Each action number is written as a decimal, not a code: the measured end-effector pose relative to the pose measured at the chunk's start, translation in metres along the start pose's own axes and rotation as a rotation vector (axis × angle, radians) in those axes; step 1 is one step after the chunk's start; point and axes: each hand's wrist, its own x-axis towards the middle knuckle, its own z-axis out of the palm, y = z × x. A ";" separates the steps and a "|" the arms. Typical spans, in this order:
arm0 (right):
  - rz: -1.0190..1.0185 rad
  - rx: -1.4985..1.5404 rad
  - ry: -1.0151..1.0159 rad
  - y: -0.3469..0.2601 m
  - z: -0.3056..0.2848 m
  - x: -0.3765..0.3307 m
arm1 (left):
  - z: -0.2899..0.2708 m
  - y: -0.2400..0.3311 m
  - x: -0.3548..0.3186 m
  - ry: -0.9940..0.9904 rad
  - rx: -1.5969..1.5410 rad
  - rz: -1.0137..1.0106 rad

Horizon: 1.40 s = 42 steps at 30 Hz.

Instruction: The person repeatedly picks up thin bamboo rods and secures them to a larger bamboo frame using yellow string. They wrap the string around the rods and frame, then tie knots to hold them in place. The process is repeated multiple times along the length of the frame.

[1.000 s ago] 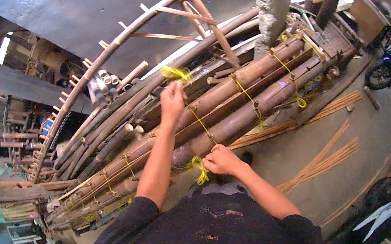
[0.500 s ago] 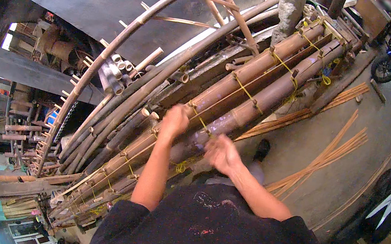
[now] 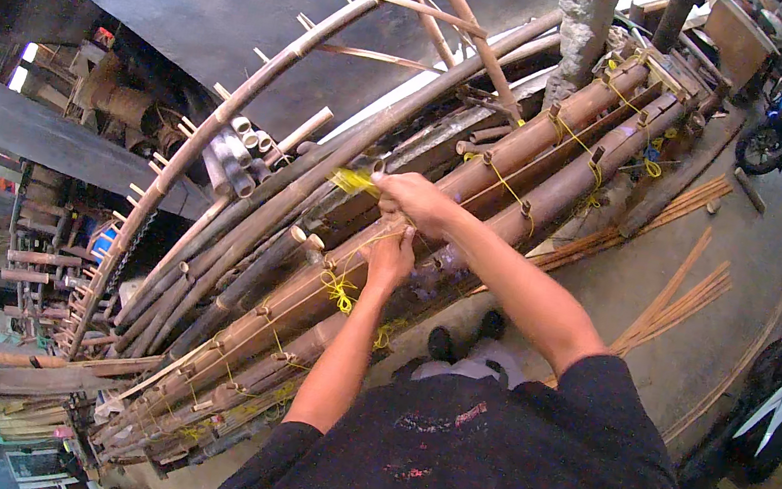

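Two long rows of thick brown bamboo poles (image 3: 500,155) run diagonally in front of me. Yellow string (image 3: 504,183) is wound between short wooden pegs (image 3: 526,208) that stand along them. My right hand (image 3: 415,201) reaches over the farther pole, closed in a fist. A blurred bunch of yellow string (image 3: 352,180) sticks out on its left side. Just below it, my left hand (image 3: 391,259) is closed at the same pole, where a strand of the string runs into its fingers. Its fingertips are partly hidden. A looped yellow hank (image 3: 338,290) hangs on the pole to its left.
Behind the poles lie dark bamboo lengths (image 3: 244,212) and a curved bamboo frame (image 3: 265,74) with projecting pegs. A rough concrete post (image 3: 579,40) stands at the far end. Thin bamboo strips (image 3: 671,302) lie on the floor at right, with a motorbike (image 3: 777,130) beyond.
My right hand has moved left and away from me, from the nearer pole to the farther one. The left hand has shifted right, and the two hands now meet.
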 end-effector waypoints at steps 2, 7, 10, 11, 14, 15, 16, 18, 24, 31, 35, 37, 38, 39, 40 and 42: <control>-0.512 -0.289 -0.112 -0.038 0.007 -0.062 | 0.010 -0.015 -0.007 0.059 0.000 -0.044; -0.181 -0.372 0.033 0.068 0.070 -0.152 | -0.023 0.039 0.003 0.004 -0.094 -0.098; 0.072 -0.399 -0.022 0.046 0.068 -0.148 | -0.056 0.079 0.059 0.153 -0.469 0.008; 0.116 -0.444 -0.057 0.044 0.066 -0.146 | -0.059 0.072 0.080 0.197 -0.481 0.038; -0.006 -0.799 -0.064 0.043 0.079 -0.149 | -0.006 -0.012 0.114 0.197 -0.041 0.015; -0.001 -0.900 -0.085 0.034 0.089 -0.150 | 0.008 -0.041 0.114 0.180 0.160 0.031; -0.032 -0.980 -0.009 0.027 0.100 -0.152 | 0.004 -0.043 0.120 0.093 0.123 0.025; -0.011 -0.788 -0.011 0.016 0.130 -0.150 | -0.016 -0.043 0.118 -0.086 0.058 0.011; 0.565 1.195 0.093 0.048 0.242 -0.140 | -0.127 -0.062 0.004 -0.149 0.186 -0.108; -0.305 0.247 0.637 -0.038 0.270 -0.010 | -0.074 -0.170 -0.087 0.184 0.343 0.274; 0.238 -1.004 -0.154 -0.084 0.200 0.040 | -0.096 -0.130 -0.078 0.164 -0.071 0.280; 0.290 -1.130 0.290 0.003 0.166 0.051 | -0.113 -0.098 -0.074 -0.190 -0.076 -0.046; 0.490 -0.890 0.182 -0.005 0.169 0.058 | -0.107 -0.112 -0.075 -0.119 -0.098 0.029; 0.153 -0.345 -0.031 0.013 0.158 0.064 | -0.104 -0.120 -0.072 -0.052 -0.114 0.119; 0.086 -0.125 0.048 0.007 0.164 0.066 | -0.106 -0.124 -0.069 -0.042 -0.011 0.106; -0.056 0.006 -0.045 -0.045 0.179 0.024 | -0.104 -0.138 -0.078 -0.034 0.183 0.053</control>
